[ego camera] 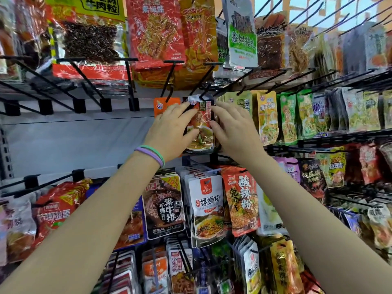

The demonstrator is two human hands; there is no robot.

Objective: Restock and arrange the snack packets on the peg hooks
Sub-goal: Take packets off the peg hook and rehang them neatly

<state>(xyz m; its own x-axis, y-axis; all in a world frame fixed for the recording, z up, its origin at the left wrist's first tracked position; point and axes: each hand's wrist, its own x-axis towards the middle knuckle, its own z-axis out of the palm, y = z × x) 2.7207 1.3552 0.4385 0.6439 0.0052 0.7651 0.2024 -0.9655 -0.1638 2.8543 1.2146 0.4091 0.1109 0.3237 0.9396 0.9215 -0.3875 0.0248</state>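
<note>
Head view, nearest first: left hand [169,128] with wrist bands [152,154] and right hand [232,130], each pinching a side edge of a red snack packet [200,126]. Packet up at the middle row, its crumpled top just under a black peg hook [204,93], beside an orange packet [166,106]. Likely light, crinkly, slick; best gripped near the punched top.

orange packet [167,106] perhaps half hidden
</note>
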